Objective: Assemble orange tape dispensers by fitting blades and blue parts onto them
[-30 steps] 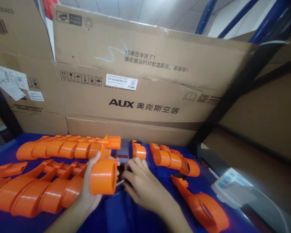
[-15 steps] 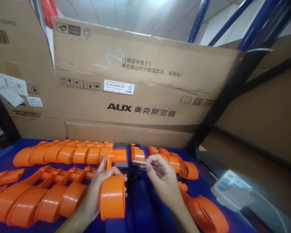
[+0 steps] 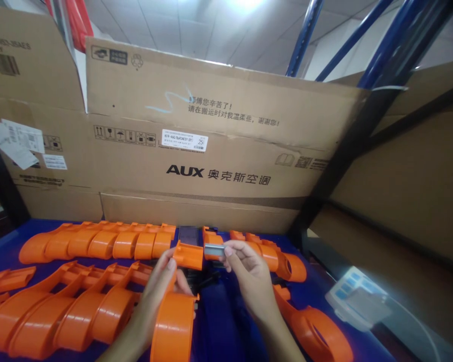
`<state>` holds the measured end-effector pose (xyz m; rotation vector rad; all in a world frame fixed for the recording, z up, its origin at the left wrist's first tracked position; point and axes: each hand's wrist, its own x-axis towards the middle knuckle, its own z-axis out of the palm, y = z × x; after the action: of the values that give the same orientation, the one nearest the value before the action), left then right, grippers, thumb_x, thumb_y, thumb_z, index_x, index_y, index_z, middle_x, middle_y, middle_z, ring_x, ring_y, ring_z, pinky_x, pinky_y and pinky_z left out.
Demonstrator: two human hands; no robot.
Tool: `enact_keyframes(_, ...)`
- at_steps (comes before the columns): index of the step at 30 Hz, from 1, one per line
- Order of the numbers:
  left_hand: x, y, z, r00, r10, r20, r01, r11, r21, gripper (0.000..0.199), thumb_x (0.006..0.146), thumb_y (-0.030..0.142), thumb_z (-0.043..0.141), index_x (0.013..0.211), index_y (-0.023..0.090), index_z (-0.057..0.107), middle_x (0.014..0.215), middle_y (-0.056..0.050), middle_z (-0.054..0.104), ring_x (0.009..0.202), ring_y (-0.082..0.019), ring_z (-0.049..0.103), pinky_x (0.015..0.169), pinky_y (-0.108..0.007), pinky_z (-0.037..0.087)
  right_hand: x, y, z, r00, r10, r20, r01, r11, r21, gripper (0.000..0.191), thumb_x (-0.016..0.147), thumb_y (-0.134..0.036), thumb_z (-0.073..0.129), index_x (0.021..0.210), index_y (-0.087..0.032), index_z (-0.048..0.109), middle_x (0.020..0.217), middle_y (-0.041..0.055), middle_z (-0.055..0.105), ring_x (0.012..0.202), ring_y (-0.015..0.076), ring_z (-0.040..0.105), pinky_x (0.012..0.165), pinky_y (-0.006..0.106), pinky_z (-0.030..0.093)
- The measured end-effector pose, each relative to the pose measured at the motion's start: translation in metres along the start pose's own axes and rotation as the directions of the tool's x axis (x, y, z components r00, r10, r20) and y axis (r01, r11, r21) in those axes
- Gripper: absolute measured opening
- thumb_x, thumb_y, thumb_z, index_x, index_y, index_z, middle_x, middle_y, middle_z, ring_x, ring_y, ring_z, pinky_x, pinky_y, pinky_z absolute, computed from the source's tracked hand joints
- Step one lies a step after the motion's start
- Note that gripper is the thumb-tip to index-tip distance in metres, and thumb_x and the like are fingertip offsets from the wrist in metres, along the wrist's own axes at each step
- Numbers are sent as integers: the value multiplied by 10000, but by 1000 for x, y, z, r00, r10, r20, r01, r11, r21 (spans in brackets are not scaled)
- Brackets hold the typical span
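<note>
An orange plastic part with a wide ring at its lower end and a channel-shaped top is held in my left hand, fingers wrapped around its neck. My right hand pinches a small grey metal strip between thumb and fingertips. The strip's free end points left, close beside the orange top; whether they touch is hard to tell. Behind my hands, dark items lie on the blue surface, their shape unclear.
Rows of similar orange parts lie at the left, and more at the right. A white and blue device with a cable sits at the right. A cardboard wall stands behind, beside a dark rack post.
The orange part has tilted, its top now turned more toward the camera and its ring lower. The metal strip has turned to show its broader face, nearer the orange top.
</note>
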<state>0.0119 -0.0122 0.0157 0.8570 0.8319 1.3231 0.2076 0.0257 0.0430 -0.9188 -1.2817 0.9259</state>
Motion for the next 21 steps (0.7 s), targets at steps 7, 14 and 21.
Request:
enact_keyframes(7, 5, -6, -3, 999, 23, -24, -23, 1000, 14, 422, 837, 550, 731, 1068, 199, 690, 562, -4, 694, 473, -198, 644, 493, -264, 448, 0, 1, -1, 999, 26, 30, -26, 1000, 9, 333, 850, -507, 780, 970, -204, 713, 731, 29, 700, 648, 174, 599, 606, 274, 455)
enact_keyframes(14, 4, -6, -6, 1000, 22, -23, -21, 999, 45, 441, 843, 570, 718, 1077, 197, 696, 601, -11, 711, 533, -209, 665, 559, -278, 475, -1, 0, -1, 997, 38, 68, -39, 999, 21, 300, 858, -483, 781, 942, -204, 706, 740, 20, 701, 652, 158, 592, 600, 255, 445)
enact_keyframes(21, 4, -8, -5, 998, 29, -49, -27, 999, 47, 416, 844, 560, 722, 1048, 199, 706, 580, -6, 701, 489, -201, 639, 527, -274, 455, 0, 1, 0, 996, 41, 83, -42, 999, 11, 324, 858, -502, 767, 948, -200, 693, 747, 22, 694, 624, 152, 571, 566, 252, 440)
